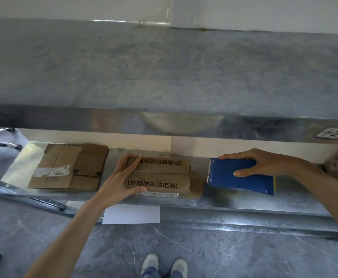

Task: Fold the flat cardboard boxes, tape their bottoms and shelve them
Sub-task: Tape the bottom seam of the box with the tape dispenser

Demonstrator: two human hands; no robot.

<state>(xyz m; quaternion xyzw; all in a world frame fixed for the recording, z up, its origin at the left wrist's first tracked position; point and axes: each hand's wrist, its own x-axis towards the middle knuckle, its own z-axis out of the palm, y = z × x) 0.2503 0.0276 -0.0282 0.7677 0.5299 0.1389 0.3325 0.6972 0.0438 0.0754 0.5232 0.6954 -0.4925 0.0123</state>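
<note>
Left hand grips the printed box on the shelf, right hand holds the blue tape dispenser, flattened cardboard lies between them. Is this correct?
No: the head view shows the flattened cardboard left of the printed box, not between them. The rest is right.

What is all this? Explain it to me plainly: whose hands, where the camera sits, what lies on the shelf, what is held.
No machine here: a person works with bare hands. The one picture comes from a camera worn on the head, looking down, so you see their own shoes on the floor. The big grey plane is a steel tabletop; beneath it runs a lower shelf. The left hand grips the end of a folded box with printed characters, which sits on that shelf. The right hand holds a blue tape dispenser, toothed edge toward the box. Left of it lies a flattened box, untouched. A white sheet lies on the floor.
</note>
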